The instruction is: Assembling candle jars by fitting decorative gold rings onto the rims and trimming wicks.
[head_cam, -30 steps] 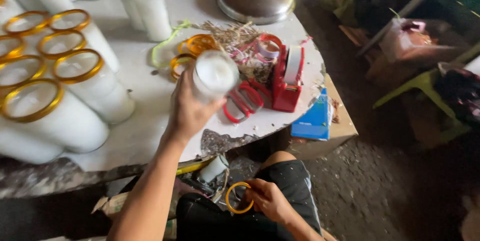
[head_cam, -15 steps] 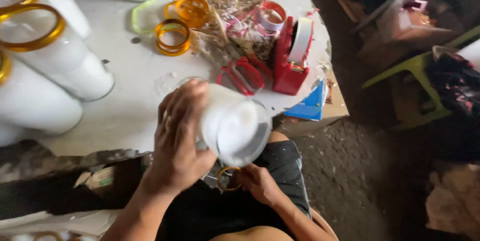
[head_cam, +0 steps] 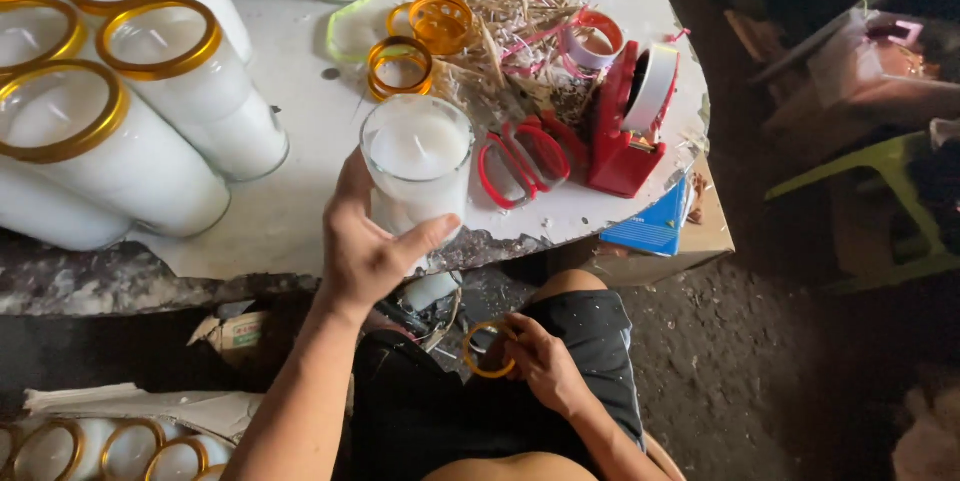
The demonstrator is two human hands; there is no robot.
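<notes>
Left hand (head_cam: 365,246): gripping the glass candle (head_cam: 416,161) around its lower side, thumb pressing the glass.
Glass candle: standing upright at the near edge of the desk (head_cam: 300,191), long axis vertical, open mouth facing up.
Right hand (head_cam: 540,361): pinching a gold ring (head_cam: 487,349) over the lap.
Beside candle: red tape dispenser (head_cam: 625,126) sitting on the desk.

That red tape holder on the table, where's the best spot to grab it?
Probably by the red tape dispenser's narrow body, just below the white tape roll. Come from above, fingers on its two flat sides. It stands upright near the table edge; straw and red rings crowd its left.
</notes>
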